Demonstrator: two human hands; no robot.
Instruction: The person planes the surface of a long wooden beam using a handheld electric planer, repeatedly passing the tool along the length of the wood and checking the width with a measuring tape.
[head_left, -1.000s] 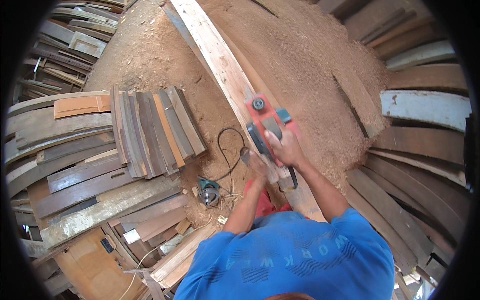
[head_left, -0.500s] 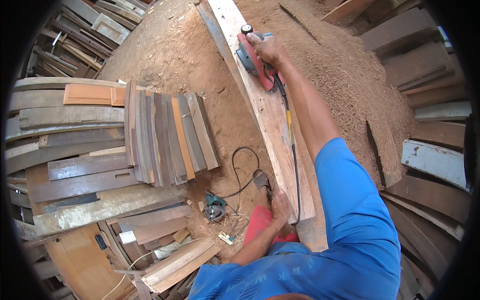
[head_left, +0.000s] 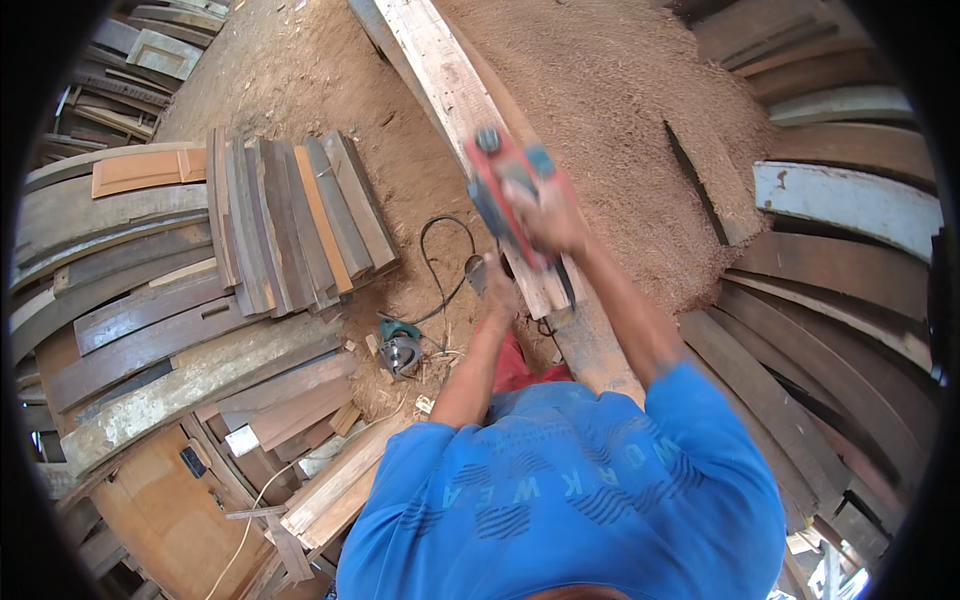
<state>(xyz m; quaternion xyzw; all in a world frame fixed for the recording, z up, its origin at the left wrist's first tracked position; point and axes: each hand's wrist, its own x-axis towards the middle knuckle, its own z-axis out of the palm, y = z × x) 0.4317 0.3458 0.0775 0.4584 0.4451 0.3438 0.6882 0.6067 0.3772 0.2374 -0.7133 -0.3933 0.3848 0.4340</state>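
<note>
A red and grey electric hand planer (head_left: 488, 182) sits on a long pale wooden plank (head_left: 437, 68), close to its near end and a little blurred by motion. My right hand (head_left: 549, 218) is wrapped round the planer's handle, its arm reaching forward. A black cable (head_left: 566, 284) trails off the rear of the tool. Beside the plank's left edge, near that end, is my left hand (head_left: 501, 290), fingers stretched out forward; whether it touches the wood is hard to make out. The plank lies on a worn beam (head_left: 603, 350).
A green and silver circular saw (head_left: 400, 350) lies on the ground at left, with a looped cable (head_left: 424, 245). Stacked boards (head_left: 290, 225) fill the left side. Shavings (head_left: 620, 110) are heaped right of the plank, and more boards (head_left: 835, 265) line the far right.
My right hand has drawn the planer back along the plank toward me. My left hand now appears beside the plank's left edge. The view has shifted, showing more of my shirt.
</note>
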